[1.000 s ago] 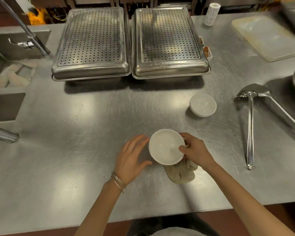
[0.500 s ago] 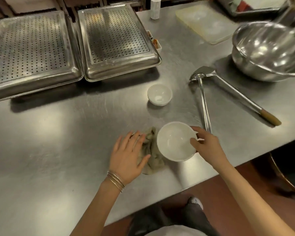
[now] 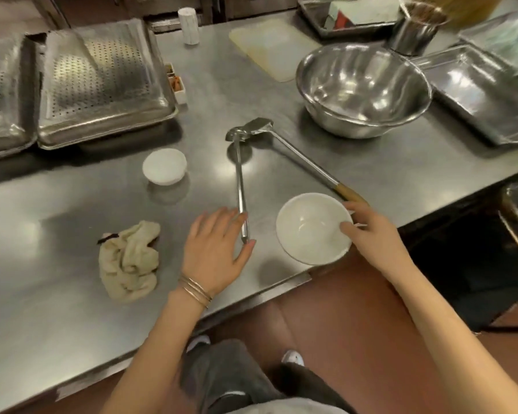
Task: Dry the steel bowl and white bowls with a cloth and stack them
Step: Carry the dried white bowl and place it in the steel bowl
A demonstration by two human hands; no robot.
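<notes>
steel counter (image 3: 72, 339), red-brown floor (image 3: 341, 339)

commercial kitchen, steel counter (image 3: 371, 162), perforated pans (image 3: 102, 85)

Head view, steeply down, close

On my steel counter (image 3: 72, 324) two perforated steel trays (image 3: 102, 85) sit side by side at the far left. A ladle (image 3: 240, 186) and a wooden-handled spatula (image 3: 299, 156) lie with their heads touching. Beyond them I see a pale cutting board (image 3: 274, 46), a white roll (image 3: 188, 25) and shallow steel pans (image 3: 476, 94).
</notes>
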